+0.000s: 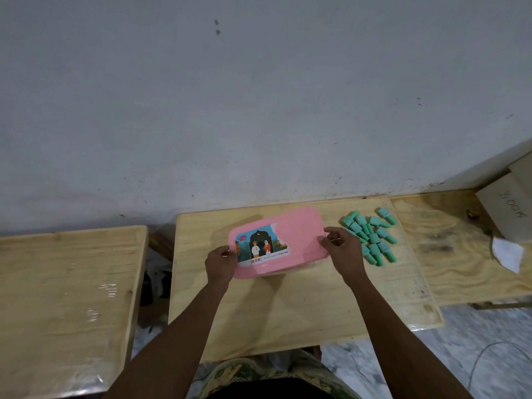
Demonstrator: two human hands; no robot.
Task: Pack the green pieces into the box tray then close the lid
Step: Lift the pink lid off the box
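A pink box (pixel 299 234) with its lid on sits on the middle wooden table (pixel 288 306). A torn picture label covers the lid's left part. My left hand (pixel 220 264) grips the lid's left edge. My right hand (pixel 341 250) holds the lid's right edge, fingers curled over the rim. Several green pieces (pixel 371 236) lie in a loose pile on the table just right of the box, beyond my right hand. The tray under the lid is mostly hidden.
A second wooden table (pixel 63 298) stands to the left across a gap. A third table (pixel 460 249) on the right carries a cardboard box (pixel 506 208) and a white scrap of paper (pixel 508 254). A grey wall runs behind.
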